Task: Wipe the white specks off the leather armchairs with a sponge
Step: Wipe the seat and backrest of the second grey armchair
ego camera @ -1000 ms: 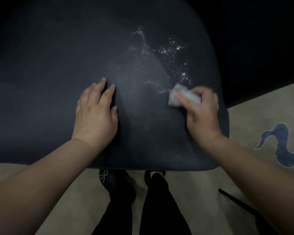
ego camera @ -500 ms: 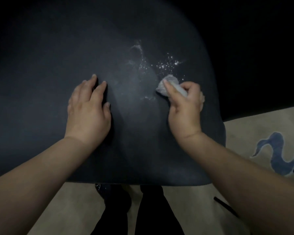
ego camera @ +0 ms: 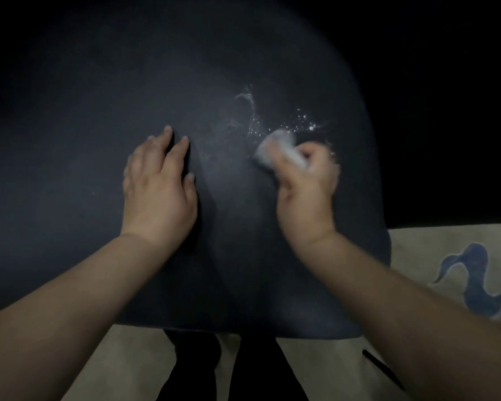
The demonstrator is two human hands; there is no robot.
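The right hand grips a pale sponge on the dark leather armchair. Its fingers are curled tightly around the sponge, which sticks out from them toward 10 o'clock and touches the leather. The hand and the sponge look blurred. The white specks lie just beyond the sponge, at about 1 o'clock from it, with thin white streaks at 11 o'clock. The left hand rests flat on the leather at 9 o'clock from the right hand, well apart from the sponge, its fingers stretched out and close together. At 4 o'clock a beige carpet with a blue pattern shows.
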